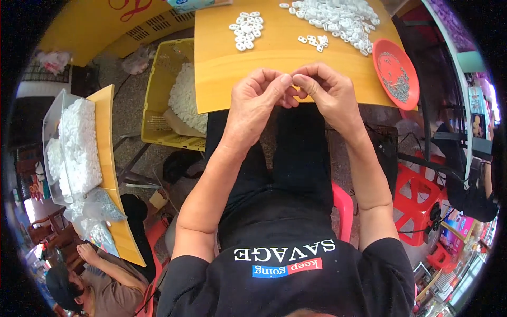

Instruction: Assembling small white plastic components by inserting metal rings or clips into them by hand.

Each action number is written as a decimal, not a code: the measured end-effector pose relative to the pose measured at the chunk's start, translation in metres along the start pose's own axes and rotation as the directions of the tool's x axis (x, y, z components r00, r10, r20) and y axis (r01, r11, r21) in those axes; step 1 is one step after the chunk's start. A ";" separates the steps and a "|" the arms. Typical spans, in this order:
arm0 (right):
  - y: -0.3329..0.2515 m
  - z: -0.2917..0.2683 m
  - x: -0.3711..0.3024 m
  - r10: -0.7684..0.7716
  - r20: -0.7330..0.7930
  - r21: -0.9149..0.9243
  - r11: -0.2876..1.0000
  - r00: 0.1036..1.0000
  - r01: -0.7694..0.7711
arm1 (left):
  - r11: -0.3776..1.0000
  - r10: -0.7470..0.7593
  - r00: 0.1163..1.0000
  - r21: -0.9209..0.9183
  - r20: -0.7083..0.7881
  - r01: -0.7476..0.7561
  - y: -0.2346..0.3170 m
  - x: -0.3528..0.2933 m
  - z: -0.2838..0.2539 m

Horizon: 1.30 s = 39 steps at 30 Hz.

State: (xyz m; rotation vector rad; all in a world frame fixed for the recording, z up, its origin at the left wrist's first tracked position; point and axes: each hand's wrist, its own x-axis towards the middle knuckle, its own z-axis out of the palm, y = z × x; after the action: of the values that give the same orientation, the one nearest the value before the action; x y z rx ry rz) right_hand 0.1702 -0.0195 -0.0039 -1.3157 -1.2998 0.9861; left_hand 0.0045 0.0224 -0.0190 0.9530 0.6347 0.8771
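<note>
Above the near edge of the yellow tabletop (pixel 216 68), my left hand (pixel 252 103) and my right hand (pixel 331 95) meet with thumbs and forefingers pinched, fingertips almost touching. Whatever lies in either pinch is too small or hidden to make out. Beyond my left hand sits a group of small white oval pieces with dark holes (pixel 246 31). A few similar white pieces (pixel 315 42) lie past my right hand, before a large heap of white pieces (pixel 343 21). To the right, a red oval plate (pixel 381 55) holds many small grey metal pieces (pixel 402 89).
A yellow crate (pixel 150 100) with white pieces stands left of the table. Farther left, a side table (pixel 108 142) carries a clear bin of white pieces (pixel 82 150) and plastic bags (pixel 100 208). Another person (pixel 105 277) sits at lower left. Red stools (pixel 417 195) stand at right.
</note>
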 end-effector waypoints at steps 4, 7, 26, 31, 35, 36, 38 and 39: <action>0.000 0.002 -0.001 -0.121 -0.041 -0.118 0.986 0.992 0.116 | 0.995 -0.052 0.998 -0.081 0.020 0.054 0.003 -0.005 -0.002; -0.001 0.003 -0.001 -0.159 -0.027 -0.182 0.972 0.987 0.152 | 0.999 -0.020 0.999 -0.037 0.032 0.021 0.000 -0.008 -0.008; 0.034 0.046 0.098 -0.364 -0.043 -0.516 0.806 0.930 0.291 | 0.979 0.200 0.943 0.100 -0.267 -0.179 -0.005 -0.002 -0.043; 0.038 0.048 0.103 -0.329 0.074 -0.789 0.558 0.941 0.257 | 0.978 0.208 0.932 0.089 -0.297 -0.190 -0.004 -0.006 -0.048; 0.036 0.043 0.099 -0.303 0.071 -0.782 0.574 0.950 0.242 | 0.980 0.194 0.939 0.091 -0.285 -0.175 -0.004 -0.007 -0.050; 0.038 0.040 0.099 -0.310 0.061 -0.762 0.599 0.949 0.245 | 0.980 0.193 0.939 0.102 -0.284 -0.170 -0.003 -0.007 -0.048; 0.038 0.036 0.098 -0.317 0.049 -0.742 0.623 0.947 0.246 | 0.980 0.191 0.940 0.112 -0.282 -0.165 -0.002 -0.007 -0.046; 0.037 0.035 0.096 -0.299 0.073 -0.768 0.592 0.951 0.245 | 0.979 0.198 0.937 0.108 -0.287 -0.173 -0.002 -0.007 -0.046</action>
State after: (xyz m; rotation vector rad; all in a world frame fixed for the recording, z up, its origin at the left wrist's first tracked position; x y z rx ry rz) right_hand 0.1516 0.0824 -0.0374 -1.6737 -1.9162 0.1100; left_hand -0.0343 0.0355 -0.0409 0.9738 0.8522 1.1849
